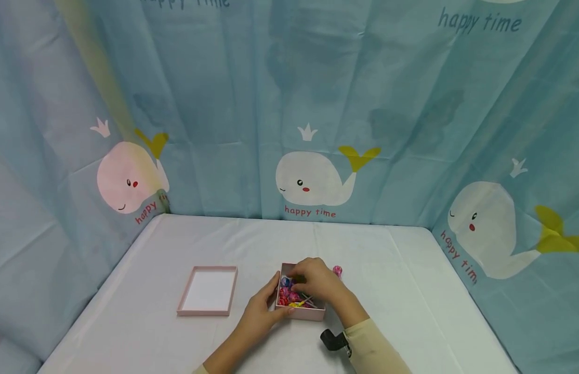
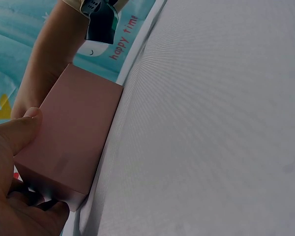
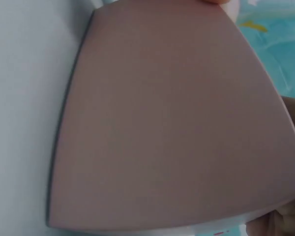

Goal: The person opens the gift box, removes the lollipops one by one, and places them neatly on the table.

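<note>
A pink box [image 1: 309, 314] stands on the table with wrapped lollipops [image 1: 293, 296] in it, red, pink, blue and yellow, some white sticks showing. My left hand [image 1: 258, 313] grips the box at its near left corner, the thumb on the front wall and fingers along the left side. In the left wrist view, that thumb lies flat against the pink box [image 2: 78, 132]. My right hand [image 1: 319, 280] reaches in over the right wall, its bent fingers among the lollipops. Whether they pinch one is hidden. The box wall [image 3: 172, 118] fills most of the right wrist view.
A shallow pink lid [image 1: 207, 312] with a white inside lies left of the box. One pink lollipop [image 1: 338, 270] is on the table just beyond the right wrist. A black camera [image 1: 333, 340] sits at the right sleeve. Blue whale-print curtains [image 1: 224, 156] border the white table [image 1: 402, 311].
</note>
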`<state>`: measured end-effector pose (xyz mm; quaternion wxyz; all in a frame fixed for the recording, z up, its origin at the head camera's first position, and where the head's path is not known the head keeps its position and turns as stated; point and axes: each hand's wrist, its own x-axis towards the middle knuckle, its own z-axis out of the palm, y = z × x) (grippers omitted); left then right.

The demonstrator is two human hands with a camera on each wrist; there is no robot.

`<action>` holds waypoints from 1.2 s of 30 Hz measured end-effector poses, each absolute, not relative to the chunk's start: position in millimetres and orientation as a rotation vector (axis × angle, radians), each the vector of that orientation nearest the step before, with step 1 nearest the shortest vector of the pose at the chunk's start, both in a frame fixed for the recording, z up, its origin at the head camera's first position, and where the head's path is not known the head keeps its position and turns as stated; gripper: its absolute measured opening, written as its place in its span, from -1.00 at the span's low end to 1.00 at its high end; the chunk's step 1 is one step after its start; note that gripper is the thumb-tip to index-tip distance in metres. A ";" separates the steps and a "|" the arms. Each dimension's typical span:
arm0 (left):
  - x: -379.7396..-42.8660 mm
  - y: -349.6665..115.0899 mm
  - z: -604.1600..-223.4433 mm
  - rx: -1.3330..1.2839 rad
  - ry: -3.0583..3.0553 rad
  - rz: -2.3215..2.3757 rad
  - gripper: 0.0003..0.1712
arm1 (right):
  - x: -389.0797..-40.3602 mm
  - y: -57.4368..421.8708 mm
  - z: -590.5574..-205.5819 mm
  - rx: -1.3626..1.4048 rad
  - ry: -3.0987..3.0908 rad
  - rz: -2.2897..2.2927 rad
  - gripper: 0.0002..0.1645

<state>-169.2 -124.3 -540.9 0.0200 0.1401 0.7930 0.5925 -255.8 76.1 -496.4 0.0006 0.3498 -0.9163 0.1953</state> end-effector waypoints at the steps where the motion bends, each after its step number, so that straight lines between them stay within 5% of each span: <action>1: -169.6 -124.4 -540.7 0.437 2.465 1.832 0.17 | -256.1 76.4 -495.9 1.119 -2.874 0.588 -0.71; 20: -171.8 -124.5 -543.9 0.428 2.511 1.788 0.17 | -253.4 81.2 -501.2 1.057 -2.774 0.715 -0.76; 36: -170.2 -121.2 -542.6 0.376 2.512 1.804 0.12 | -224.5 125.7 -464.9 0.535 -2.497 1.187 -0.74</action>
